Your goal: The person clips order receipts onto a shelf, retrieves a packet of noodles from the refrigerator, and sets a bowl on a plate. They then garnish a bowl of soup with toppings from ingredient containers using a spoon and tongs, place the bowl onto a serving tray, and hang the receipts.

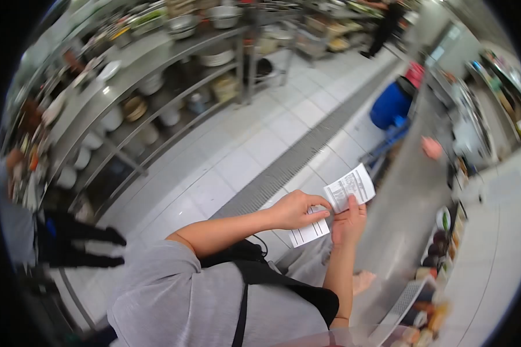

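Two printed white paper pieces are between my hands, over the tiled floor beside a steel counter. My right hand grips a curled receipt at its lower edge, thumb on top of the print. My left hand is closed with thumb and index finger close together, over a lined paper slip that sticks out below it. The fingertips of my left hand are right by the palm of my right. Whether the slip and the receipt are one strip I cannot tell.
A steel counter runs along my right, with blurred pink lumps and a row of food containers. A blue barrel stands ahead. A floor grate crosses the tiles. Steel shelves hold bowls. A person stands left, another far ahead.
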A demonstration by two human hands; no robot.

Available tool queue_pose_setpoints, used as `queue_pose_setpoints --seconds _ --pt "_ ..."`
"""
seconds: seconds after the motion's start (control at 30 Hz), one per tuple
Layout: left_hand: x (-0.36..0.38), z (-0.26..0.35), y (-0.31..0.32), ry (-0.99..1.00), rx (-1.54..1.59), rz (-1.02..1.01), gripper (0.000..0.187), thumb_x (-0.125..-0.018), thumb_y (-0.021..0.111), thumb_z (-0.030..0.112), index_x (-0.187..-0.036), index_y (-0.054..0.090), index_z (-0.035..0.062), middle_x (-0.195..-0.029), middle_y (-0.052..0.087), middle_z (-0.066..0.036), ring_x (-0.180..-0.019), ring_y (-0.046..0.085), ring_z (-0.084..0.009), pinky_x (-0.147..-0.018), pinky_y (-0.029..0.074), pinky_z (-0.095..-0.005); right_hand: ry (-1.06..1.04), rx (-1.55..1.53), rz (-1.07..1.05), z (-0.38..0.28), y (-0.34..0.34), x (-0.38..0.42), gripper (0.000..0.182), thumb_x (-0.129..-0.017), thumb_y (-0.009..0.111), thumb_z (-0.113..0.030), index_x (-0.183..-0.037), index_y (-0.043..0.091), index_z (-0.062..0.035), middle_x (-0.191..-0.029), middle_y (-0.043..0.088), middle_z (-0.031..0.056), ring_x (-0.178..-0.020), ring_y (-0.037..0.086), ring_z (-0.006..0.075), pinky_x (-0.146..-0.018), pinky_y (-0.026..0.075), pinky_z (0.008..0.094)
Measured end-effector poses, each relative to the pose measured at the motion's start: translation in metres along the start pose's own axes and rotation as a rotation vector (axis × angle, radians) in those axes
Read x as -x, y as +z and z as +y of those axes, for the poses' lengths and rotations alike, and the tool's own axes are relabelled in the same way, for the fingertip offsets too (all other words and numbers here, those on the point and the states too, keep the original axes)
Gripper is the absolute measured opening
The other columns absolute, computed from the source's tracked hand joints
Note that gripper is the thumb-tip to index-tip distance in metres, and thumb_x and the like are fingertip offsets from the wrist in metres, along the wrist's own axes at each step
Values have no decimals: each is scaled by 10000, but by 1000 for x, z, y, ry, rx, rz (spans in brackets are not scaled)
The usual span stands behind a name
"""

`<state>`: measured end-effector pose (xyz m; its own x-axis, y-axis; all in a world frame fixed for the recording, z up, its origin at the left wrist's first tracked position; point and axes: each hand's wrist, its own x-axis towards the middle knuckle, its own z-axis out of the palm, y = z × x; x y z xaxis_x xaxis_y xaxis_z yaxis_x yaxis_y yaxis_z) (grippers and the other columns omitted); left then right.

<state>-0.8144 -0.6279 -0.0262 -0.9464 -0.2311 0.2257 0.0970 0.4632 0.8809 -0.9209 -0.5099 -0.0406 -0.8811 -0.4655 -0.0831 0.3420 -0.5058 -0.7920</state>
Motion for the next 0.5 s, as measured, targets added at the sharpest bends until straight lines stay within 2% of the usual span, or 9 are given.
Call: queue_pose_setpoints --seconds 0.03,0.07,0.13,0.17,0.27,0.33,0.37,0.43,0.5 --pt "20 -12 -23 -124 66 17 225 -760 507 145 -946 583 43 -664 595 -82 -578 561 -128 -544 440 -255 -87 96 41 21 17 -1 275 -819 464 -5 -1093 471 17 -962 559 133 -771 571 184 -670 472 270" --pt "40 -36 -40 -158 69 72 225 -760 507 145 -946 583 43 -664 595 -82 -578 561 -128 -544 440 -255 -42 112 -3 36 33 2 275 -819 464 -5 -1093 471 17 -962 559 133 -771 571 184 -670 472 270" --pt "83 -91 -80 -108 197 314 317 -695 387 33 -978 530 30 -791 587 -70 -666 553 -115 -592 438 -241 -174 561 -88 71 67 11 344 -818 454 -13 -1160 426 9 -961 553 127 -823 552 170 -716 458 292" --pt "80 -45 -80 -335 319 269 416 -624 306 -6 -1002 476 33 -865 543 -58 -723 530 -105 -635 432 -235 -120 573 -137 44 54 9 341 -829 432 -24 -1167 431 22 -973 551 124 -858 536 164 -767 430 276" --pt "144 -57 -139 -322 623 571 369 -674 377 36 -1037 436 67 -795 547 -65 -669 528 -114 -596 428 -283 0 640 -506 107 103 32 291 -835 434 -42 -1114 476 31 -976 557 111 -881 525 156 -800 399 269" --pt "177 -48 -156 -317 506 693 435 -680 405 21 -1110 390 86 -792 544 -78 -681 533 -125 -604 428 -273 95 662 -823 135 125 55 256 -840 437 -60 -1060 522 39 -979 563 99 -905 515 148 -833 369 263" --pt "194 -44 -163 -316 338 689 442 -691 423 8 -1125 391 83 -803 524 -59 -685 518 -105 -610 425 -253 106 643 -879 146 139 69 256 -840 437 -60 -1060 522 39 -979 563 99 -905 515 148 -833 369 263" --pt "237 -32 -183 -374 169 619 446 -732 521 38 -1158 401 98 -776 508 -33 -668 500 -80 -598 413 -230 530 455 -997 176 173 102 198 -820 491 -61 -972 572 38 -939 585 92 -862 525 128 -778 393 251" --pt "278 -13 -203 -413 126 672 443 -735 536 42 -1156 408 101 -748 506 -24 -658 495 -74 -595 406 -224 611 451 -1000 200 207 135 199 -806 521 -59 -967 570 48 -924 589 87 -841 532 130 -766 404 256"
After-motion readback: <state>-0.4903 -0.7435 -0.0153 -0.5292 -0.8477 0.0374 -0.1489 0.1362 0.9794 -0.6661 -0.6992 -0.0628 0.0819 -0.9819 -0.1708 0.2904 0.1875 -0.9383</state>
